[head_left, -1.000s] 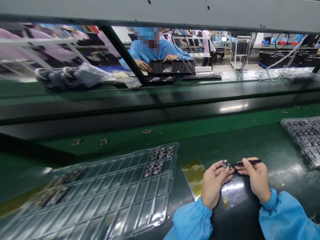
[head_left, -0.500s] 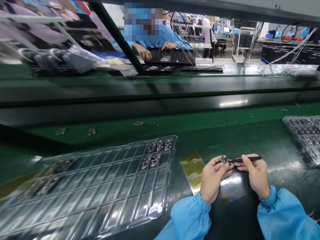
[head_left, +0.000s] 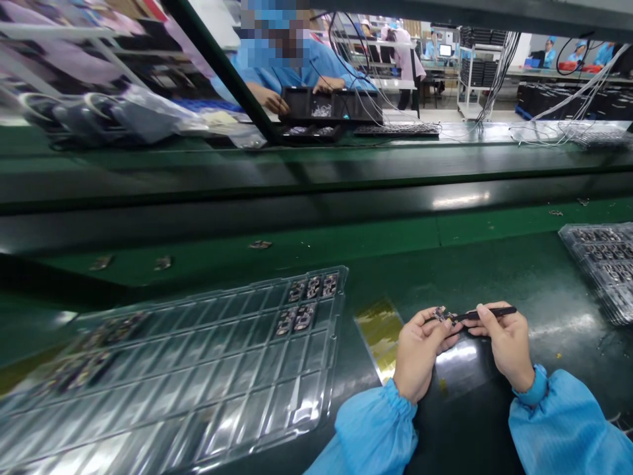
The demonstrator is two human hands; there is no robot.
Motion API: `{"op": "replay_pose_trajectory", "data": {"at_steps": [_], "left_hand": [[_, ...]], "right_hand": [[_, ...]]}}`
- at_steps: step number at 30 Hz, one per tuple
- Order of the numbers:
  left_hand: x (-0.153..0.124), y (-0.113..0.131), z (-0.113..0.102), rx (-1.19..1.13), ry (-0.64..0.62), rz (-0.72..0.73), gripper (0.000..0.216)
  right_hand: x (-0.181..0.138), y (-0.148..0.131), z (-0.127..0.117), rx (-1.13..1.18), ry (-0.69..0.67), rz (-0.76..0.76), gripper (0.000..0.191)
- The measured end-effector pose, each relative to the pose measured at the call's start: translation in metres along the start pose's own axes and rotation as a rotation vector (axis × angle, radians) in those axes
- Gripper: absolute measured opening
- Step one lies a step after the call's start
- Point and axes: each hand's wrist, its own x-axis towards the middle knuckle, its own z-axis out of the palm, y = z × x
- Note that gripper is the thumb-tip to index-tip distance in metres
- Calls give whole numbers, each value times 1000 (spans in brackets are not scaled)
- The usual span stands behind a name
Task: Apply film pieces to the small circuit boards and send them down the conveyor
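My left hand (head_left: 420, 353) pinches a small circuit board (head_left: 440, 314) between thumb and fingers, held just above the dark bench. My right hand (head_left: 504, 343) grips black tweezers (head_left: 487, 313) whose tips touch the board's right end. Both wrists wear blue sleeves. Left of my hands lies a clear plastic tray (head_left: 198, 376) with many pockets; several small boards sit in its far right pockets (head_left: 306, 303). A sheet of yellow tape pieces (head_left: 380, 333) lies flat between the tray and my left hand.
A second clear tray filled with small boards (head_left: 601, 264) sits at the right edge. A green conveyor belt (head_left: 346, 241) runs behind, with a few loose parts (head_left: 260, 245) on it. Across the line a person in blue handles a black tray (head_left: 326, 105).
The view has shifted slightly; the hands hold the same pose with the tweezers at the board. Nothing was picked up or let go.
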Motion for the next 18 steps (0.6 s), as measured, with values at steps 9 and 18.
{"op": "replay_pose_trajectory", "data": {"at_steps": [9,18], "left_hand": [[2,-3,-3,-2,-9,2,35],[2,-2,-2,-19,-1,-12,34]], "right_hand": [[-8,-11,-1,-237,-71,-214,19],[-12,-15,-10,-552,-107,-571,14]]}}
